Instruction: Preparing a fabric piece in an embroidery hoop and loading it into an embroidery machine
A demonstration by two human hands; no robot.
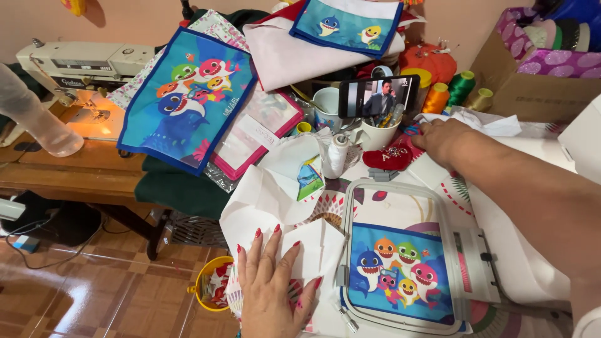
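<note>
My left hand [273, 281] lies flat, fingers spread, on folded white fabric [275, 200] at the near edge of the table. Right beside it sits a white embroidery hoop [407, 250] framing blue cloth with cartoon sharks. My right hand [443, 139] reaches across the table to a red pincushion [389, 156] and some white cloth beside the mugs; its fingers are curled down, and whether they grip anything is hidden. A white thread spool [338, 155] stands between the hands.
A phone [379, 96] leans on a mug of pens. Blue shark panels [188, 100] and pink fabric pile up behind. A sewing machine [81, 66] sits left on a wooden table. Thread cones [460, 87] and a cardboard box [538, 69] stand right. A yellow bucket [210, 285] rests on the floor.
</note>
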